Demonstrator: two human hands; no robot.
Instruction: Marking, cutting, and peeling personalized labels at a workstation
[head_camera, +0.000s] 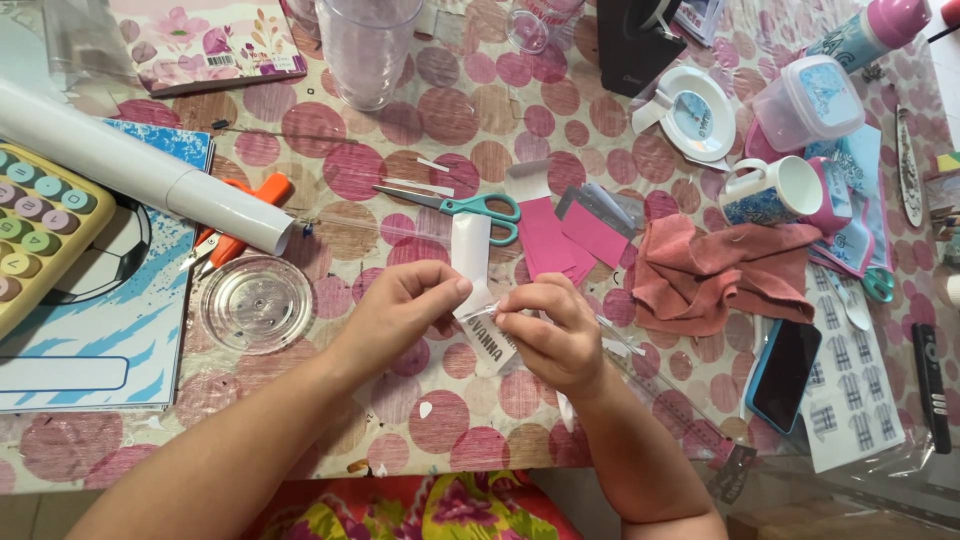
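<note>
At frame centre, the left hand (405, 300) and right hand (550, 325) both pinch a white sticker strip (472, 262) above the worktop (440, 410), below teal scissors (470, 208).

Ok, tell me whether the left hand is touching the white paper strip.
Touching. The head view shows the left hand pinching the white paper strip between thumb and fingertips, with the right hand gripping it just below.

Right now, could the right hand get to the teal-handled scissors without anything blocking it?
Probably yes. The scissors lie in the open on the tablecloth just beyond the right hand, with only flat pink paper pieces beside them. But both hands pinch a white sticker strip, so the right would have to let go first.
</note>
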